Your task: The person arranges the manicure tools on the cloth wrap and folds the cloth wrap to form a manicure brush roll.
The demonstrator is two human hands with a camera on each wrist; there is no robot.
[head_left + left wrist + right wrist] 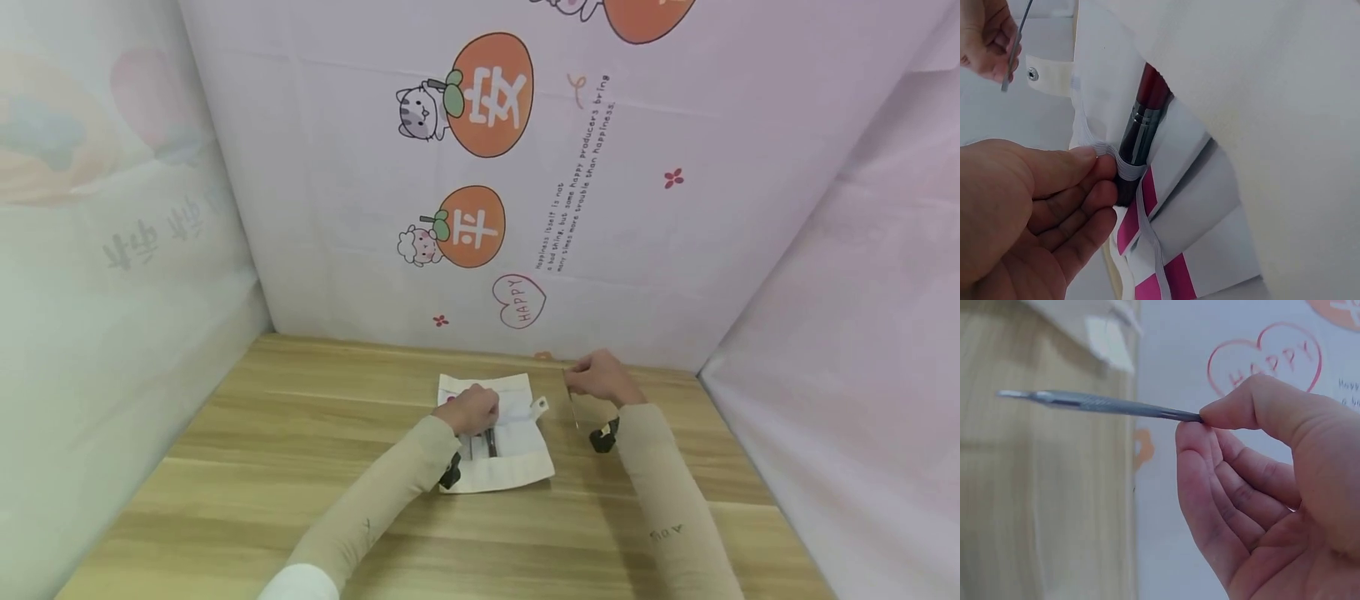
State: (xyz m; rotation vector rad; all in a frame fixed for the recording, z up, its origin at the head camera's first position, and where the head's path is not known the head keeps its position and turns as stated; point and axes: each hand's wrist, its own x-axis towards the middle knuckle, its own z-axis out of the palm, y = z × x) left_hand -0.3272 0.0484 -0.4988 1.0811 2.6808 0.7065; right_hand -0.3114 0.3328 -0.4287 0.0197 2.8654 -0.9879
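Observation:
An unfolded white tool pouch (517, 475) lies on the table. My left hand (471, 408) is over it, and in the left wrist view its thumb and forefinger pinch the pouch's grey elastic band (1129, 170). Through that band runs a brush (1139, 128) with a dark red handle, a shiny metal collar and dark bristles. Right of the pouch, my right hand (603, 377) pinches one end of a slim metal tool (1097, 403) between thumb and forefinger. The tool has a textured grip and a narrow pale tip, which points away from the fingers.
A snap strap (540, 407) sticks out from the pouch's right side. The wooden table (300, 450) meets a printed white cloth wall (360, 275) close behind both hands. More cloth walls rise at left and right.

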